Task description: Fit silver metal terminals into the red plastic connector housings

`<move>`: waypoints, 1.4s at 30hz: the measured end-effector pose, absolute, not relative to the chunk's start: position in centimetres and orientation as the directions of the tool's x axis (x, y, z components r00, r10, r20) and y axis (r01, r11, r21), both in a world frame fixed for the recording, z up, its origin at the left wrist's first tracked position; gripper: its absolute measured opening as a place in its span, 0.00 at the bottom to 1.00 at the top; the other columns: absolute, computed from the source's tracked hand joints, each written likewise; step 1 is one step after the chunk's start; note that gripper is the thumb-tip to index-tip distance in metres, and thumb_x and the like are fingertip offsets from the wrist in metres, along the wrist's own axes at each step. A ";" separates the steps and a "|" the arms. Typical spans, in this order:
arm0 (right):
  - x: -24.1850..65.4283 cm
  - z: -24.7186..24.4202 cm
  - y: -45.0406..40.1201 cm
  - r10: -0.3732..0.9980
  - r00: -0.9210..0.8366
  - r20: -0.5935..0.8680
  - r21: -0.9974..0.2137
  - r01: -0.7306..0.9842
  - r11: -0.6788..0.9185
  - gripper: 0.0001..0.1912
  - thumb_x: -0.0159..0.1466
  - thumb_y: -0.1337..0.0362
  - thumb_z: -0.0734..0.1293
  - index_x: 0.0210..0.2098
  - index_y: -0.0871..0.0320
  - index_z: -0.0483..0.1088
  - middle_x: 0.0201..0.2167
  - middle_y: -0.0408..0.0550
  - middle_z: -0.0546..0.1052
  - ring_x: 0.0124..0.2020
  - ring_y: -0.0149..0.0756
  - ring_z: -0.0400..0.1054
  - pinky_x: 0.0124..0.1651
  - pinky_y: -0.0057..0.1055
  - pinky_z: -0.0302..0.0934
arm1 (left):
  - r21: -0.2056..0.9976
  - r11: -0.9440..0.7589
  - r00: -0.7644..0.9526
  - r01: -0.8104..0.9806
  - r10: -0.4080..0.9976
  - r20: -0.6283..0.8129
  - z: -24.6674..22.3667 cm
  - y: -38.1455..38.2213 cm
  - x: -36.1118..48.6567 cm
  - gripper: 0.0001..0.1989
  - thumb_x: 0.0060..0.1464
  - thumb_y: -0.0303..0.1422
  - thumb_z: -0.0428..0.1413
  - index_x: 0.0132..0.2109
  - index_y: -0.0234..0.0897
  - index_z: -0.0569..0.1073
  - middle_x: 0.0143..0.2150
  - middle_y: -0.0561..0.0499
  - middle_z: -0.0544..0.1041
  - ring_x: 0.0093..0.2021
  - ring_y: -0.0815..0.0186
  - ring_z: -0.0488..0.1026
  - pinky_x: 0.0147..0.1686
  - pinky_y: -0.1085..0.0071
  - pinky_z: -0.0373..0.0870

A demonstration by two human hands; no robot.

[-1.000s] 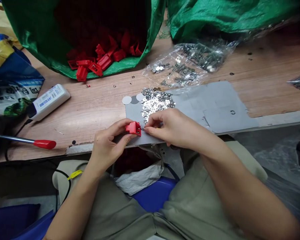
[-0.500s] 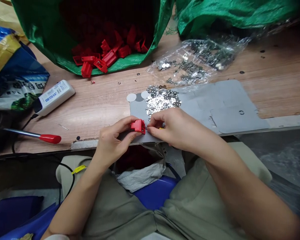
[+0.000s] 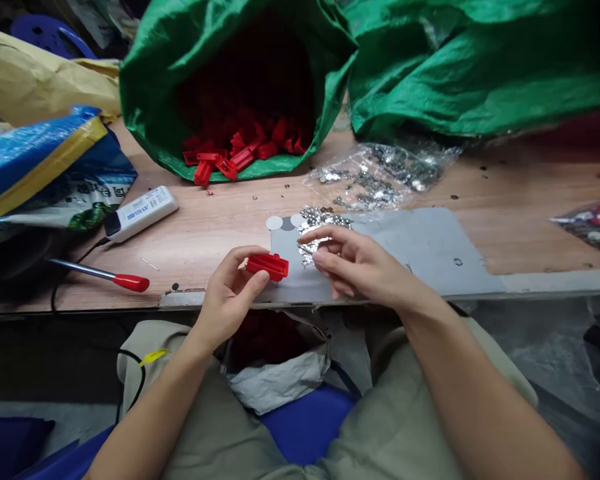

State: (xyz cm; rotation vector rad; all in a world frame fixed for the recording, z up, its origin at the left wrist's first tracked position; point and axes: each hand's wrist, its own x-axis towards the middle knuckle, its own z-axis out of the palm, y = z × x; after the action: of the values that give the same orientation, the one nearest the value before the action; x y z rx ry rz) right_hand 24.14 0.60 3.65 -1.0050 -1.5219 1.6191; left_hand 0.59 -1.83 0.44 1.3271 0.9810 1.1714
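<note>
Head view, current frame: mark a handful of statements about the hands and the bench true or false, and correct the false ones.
1. The left hand holds a red plastic part. True.
2. The right hand is inside the open green bag. False: it is at the pile of small metal pieces, in front of the bag.
3. The white device with a label lies to the left of the grey mat. True.
4. The open green bag holds metal pieces. False: loose red parts show in its mouth.
5. The steel rod has a red grip. True.
</note>
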 end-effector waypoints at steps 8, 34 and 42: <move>20.3 3.5 -1.1 0.850 -0.460 0.257 -0.905 0.194 0.378 0.22 0.70 0.66 0.66 0.63 0.54 0.72 0.27 0.41 0.73 0.21 0.28 0.61 0.25 0.24 0.59 | 0.675 0.404 0.312 -0.617 0.913 -0.261 1.8 -1.7 0.8 0.17 0.57 0.45 0.63 0.38 0.33 0.73 0.31 0.52 0.76 0.21 0.75 0.70 0.19 0.81 0.65; 17.6 3.6 -0.8 0.916 -0.389 -0.102 -0.993 -0.014 -0.116 0.26 0.67 0.50 0.71 0.58 0.57 0.76 0.22 0.37 0.61 0.14 0.23 0.53 0.17 0.24 0.58 | 0.891 -0.091 0.075 -0.444 0.988 0.138 1.1 -1.6 -0.3 0.15 0.62 0.42 0.59 0.38 0.39 0.62 0.46 0.50 0.76 0.26 0.74 0.72 0.25 0.75 0.67; 18.1 4.6 -1.2 0.921 -0.383 -0.075 -0.992 0.119 -0.031 0.25 0.69 0.52 0.66 0.59 0.60 0.75 0.20 0.39 0.63 0.16 0.27 0.56 0.19 0.26 0.53 | 0.890 -0.044 0.094 -0.454 0.991 0.097 0.4 -1.7 0.1 0.17 0.60 0.44 0.61 0.39 0.40 0.62 0.44 0.50 0.77 0.26 0.73 0.72 0.25 0.74 0.65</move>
State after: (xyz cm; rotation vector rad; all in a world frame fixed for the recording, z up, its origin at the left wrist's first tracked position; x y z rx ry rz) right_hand 18.10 -1.16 4.56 -1.1184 -1.5600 1.4869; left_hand 0.06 -1.71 0.43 0.9602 0.7443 1.3625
